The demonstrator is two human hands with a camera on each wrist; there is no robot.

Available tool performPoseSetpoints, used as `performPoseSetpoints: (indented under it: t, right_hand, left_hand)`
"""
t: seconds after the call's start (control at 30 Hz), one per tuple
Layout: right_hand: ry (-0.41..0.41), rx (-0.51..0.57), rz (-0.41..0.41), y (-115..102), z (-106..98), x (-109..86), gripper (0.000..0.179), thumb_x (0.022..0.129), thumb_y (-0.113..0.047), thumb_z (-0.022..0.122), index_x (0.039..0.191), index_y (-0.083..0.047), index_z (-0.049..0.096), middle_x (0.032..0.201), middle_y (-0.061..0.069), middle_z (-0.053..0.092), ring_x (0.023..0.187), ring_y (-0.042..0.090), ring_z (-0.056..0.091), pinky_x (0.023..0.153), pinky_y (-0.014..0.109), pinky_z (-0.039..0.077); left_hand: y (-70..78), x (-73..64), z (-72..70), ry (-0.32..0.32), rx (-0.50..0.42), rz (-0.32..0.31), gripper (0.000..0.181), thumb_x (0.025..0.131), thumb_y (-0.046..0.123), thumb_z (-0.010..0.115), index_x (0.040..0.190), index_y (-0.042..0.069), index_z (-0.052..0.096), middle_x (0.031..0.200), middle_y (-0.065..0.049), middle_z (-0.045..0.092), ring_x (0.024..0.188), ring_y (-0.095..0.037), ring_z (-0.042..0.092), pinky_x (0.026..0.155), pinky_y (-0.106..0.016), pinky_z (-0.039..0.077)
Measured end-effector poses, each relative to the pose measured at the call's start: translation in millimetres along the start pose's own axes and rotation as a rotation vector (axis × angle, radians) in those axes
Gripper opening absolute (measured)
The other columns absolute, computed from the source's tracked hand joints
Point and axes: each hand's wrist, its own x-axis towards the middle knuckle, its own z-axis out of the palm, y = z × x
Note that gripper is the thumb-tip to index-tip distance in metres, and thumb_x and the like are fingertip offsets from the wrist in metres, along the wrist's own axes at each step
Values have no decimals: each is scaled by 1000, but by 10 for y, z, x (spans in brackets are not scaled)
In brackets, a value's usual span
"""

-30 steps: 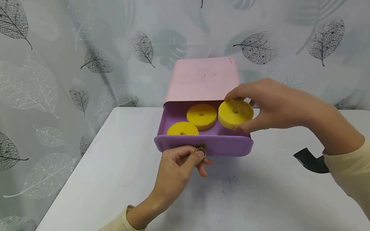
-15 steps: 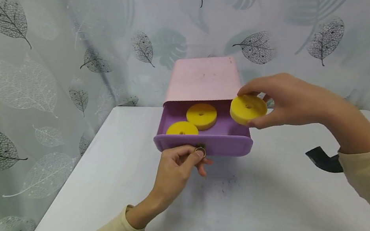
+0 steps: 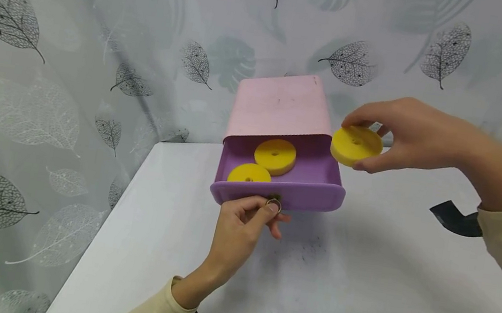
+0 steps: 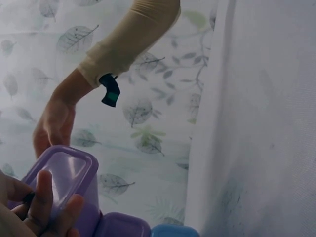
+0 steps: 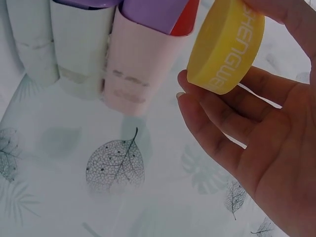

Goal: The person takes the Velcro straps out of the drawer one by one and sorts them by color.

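My right hand (image 3: 409,137) pinches a thick yellow disc (image 3: 355,146) between thumb and fingers, just right of the pink box (image 3: 282,107). The disc has a small centre hole, and the right wrist view shows pale lettering along its edge (image 5: 239,54). Below the box front, my left hand (image 3: 237,230) pinches the ring pull (image 3: 274,205) of the purple drawer (image 3: 308,196), which is pulled out. Inside the drawer lie two more yellow discs, one farther back (image 3: 275,156) and one at the front left (image 3: 249,173), partly hidden by the drawer front.
The box stands on a white table (image 3: 165,208) before a leaf-print curtain (image 3: 134,25). Dark straps sit by both wrists, one (image 3: 456,218) under the right sleeve. Beside this drawer, the left wrist view shows another purple drawer front (image 4: 123,226) and a blue one (image 4: 174,231).
My right hand has lifted the yellow disc out of the drawer's right side and moved it right, past the box edge. The left hand keeps its grip on the ring pull.
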Motion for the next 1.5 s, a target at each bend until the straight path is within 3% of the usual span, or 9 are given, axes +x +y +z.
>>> performPoseSetpoints:
  t: [0.57, 0.77, 1.17, 1.5]
  right_hand:
    - [14, -33, 16, 143, 53, -96, 53, 77, -21, 94, 124, -15, 69, 112, -14, 67, 91, 7, 62, 82, 39, 57]
    - [3, -29, 54, 230, 75, -139, 59, 76, -22, 95, 127, -13, 69, 114, -10, 68, 93, 10, 62, 83, 43, 56]
    - [25, -4, 132, 377, 206, -142, 60, 75, -19, 95, 128, -8, 69, 114, -5, 69, 95, 15, 61, 82, 42, 55]
    - [-16, -13, 212, 574, 335, -78, 59, 79, -17, 92, 130, -1, 65, 120, 6, 68, 99, 24, 61, 84, 48, 55]
  left_hand:
    - [17, 10, -7, 5, 9, -21, 26, 104, 14, 62, 86, -3, 70, 65, -11, 66, 89, -31, 76, 91, -44, 53]
    - [4, 12, -14, 0, 12, -12, 28, 105, 13, 61, 87, -7, 69, 66, -11, 67, 87, -31, 76, 91, -45, 54]
    - [-5, 7, -23, 1, 17, -15, 26, 105, 14, 61, 87, -3, 71, 66, -10, 67, 87, -31, 76, 90, -44, 54]
    - [-8, 11, -32, -4, 14, -12, 26, 105, 13, 60, 88, -5, 70, 66, -11, 66, 89, -31, 76, 90, -45, 55]
